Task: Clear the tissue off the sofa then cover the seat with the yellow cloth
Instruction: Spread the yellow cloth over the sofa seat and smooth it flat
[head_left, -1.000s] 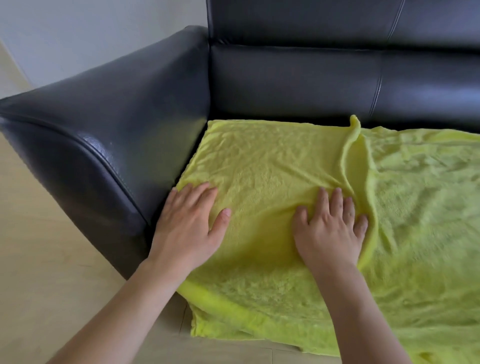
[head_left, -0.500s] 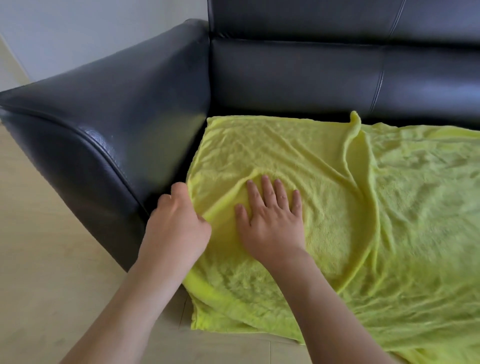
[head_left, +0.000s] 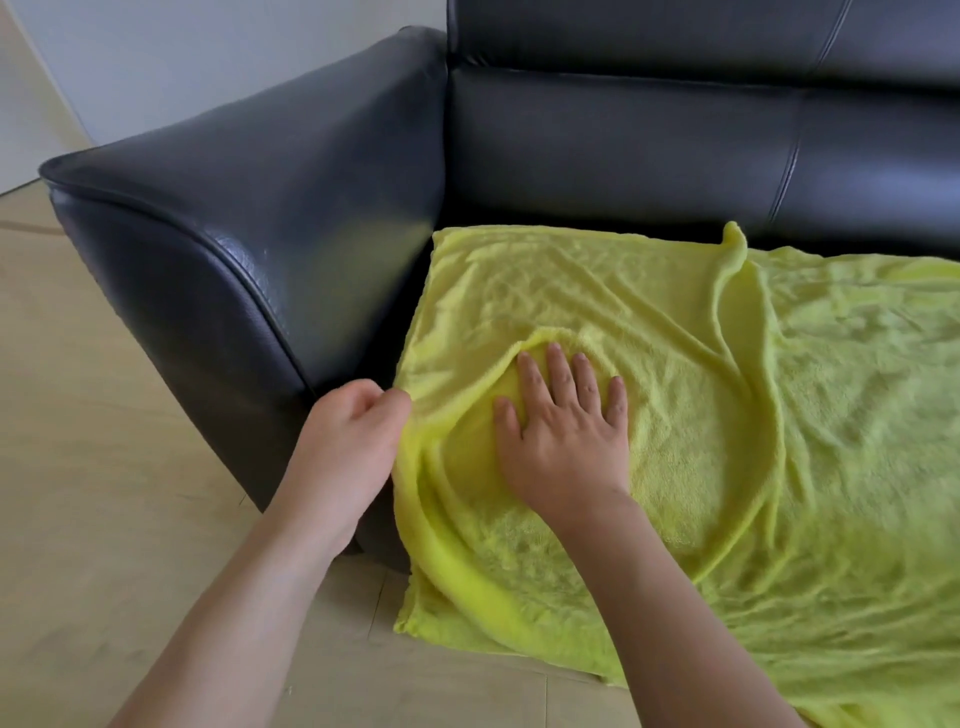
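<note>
L hand (head_left: 348, 441) fingertips hidden behind yellow cloth (head_left: 779, 415) edge

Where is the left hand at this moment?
In the head view, the left hand grips the left edge of the yellow cloth, beside the sofa armrest.

A light wooden floor (head_left: 88, 467) runs to a pale wall (head_left: 208, 62) at the upper left. Soft daylight makes a shine on the dark leather.
</note>
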